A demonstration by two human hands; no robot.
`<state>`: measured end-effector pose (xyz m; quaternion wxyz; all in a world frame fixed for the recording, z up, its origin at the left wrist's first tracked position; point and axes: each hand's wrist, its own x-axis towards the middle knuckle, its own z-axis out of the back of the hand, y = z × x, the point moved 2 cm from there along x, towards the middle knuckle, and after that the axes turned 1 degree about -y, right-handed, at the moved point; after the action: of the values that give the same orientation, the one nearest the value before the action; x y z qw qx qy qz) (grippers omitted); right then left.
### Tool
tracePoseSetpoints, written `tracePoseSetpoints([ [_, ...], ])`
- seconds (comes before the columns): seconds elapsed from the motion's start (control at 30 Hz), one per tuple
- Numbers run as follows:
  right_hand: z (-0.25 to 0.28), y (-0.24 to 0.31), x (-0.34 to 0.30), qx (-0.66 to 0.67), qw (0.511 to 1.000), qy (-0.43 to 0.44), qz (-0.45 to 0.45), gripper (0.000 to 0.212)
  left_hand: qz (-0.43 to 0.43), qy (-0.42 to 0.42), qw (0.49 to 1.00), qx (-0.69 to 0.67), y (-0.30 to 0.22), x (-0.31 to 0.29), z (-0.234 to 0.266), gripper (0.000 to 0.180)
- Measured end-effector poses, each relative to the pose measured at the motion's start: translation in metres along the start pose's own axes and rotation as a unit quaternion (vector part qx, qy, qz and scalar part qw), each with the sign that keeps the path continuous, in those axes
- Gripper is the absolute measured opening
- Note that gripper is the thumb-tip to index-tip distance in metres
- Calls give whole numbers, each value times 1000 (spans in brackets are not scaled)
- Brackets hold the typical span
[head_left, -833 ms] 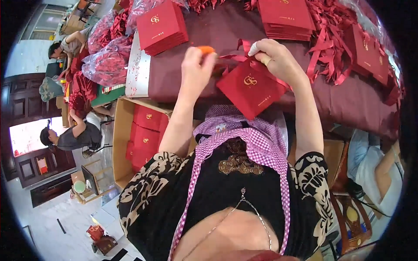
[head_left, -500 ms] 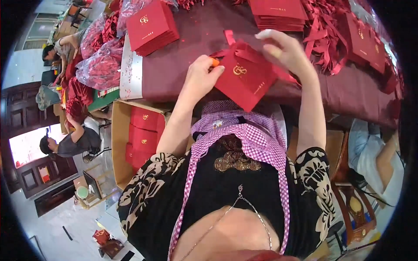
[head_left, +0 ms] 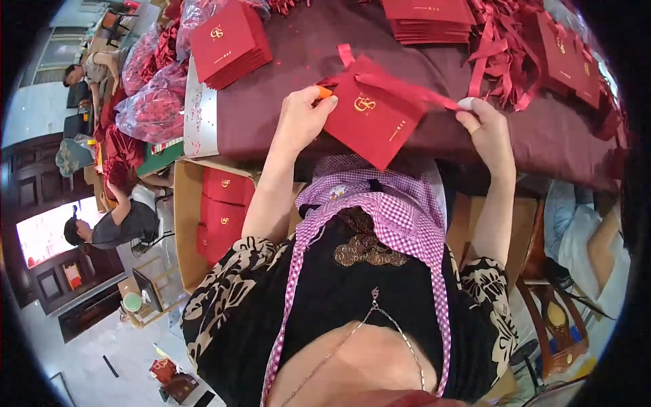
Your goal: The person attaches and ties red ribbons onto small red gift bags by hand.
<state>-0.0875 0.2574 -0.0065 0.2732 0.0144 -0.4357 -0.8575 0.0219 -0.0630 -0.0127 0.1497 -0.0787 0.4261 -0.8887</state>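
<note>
A flat red paper gift bag [head_left: 366,129] with gold print is tilted above the near edge of the table. My left hand [head_left: 302,119] pinches its upper left side between thumb and fingers; an orange cover shows on a fingertip. Across the top of the bag runs a red ribbon [head_left: 413,91], and a short ribbon end sticks up at the bag's top corner. Off to the right, my right hand [head_left: 489,132] is closed on the ribbon's other end and holds it stretched. A white cover sits on one of its fingertips.
Stacks of similar red bags lie at the far left [head_left: 230,44] and far right [head_left: 430,19]. Loose red ribbons [head_left: 505,57] heap beside the right stack. A cardboard box [head_left: 188,224] of red pieces stands below left. Other people work at the left.
My right hand has come down and right from above the bag, drawing the ribbon out straight. The left hand and the bag have shifted slightly left.
</note>
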Motion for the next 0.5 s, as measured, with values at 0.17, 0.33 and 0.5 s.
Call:
tracePoseSetpoints([
  [0.17,10,24,3,369,922,28,-109,26,16,-22,998,-55,2,0,0,22],
  [0.33,-10,21,4,626,775,71,-47,33,29,1,995,-96,2,1,-3,22],
  [0.5,-35,27,7,491,867,56,-66,31,34,23,985,-166,4,-3,-1,25],
])
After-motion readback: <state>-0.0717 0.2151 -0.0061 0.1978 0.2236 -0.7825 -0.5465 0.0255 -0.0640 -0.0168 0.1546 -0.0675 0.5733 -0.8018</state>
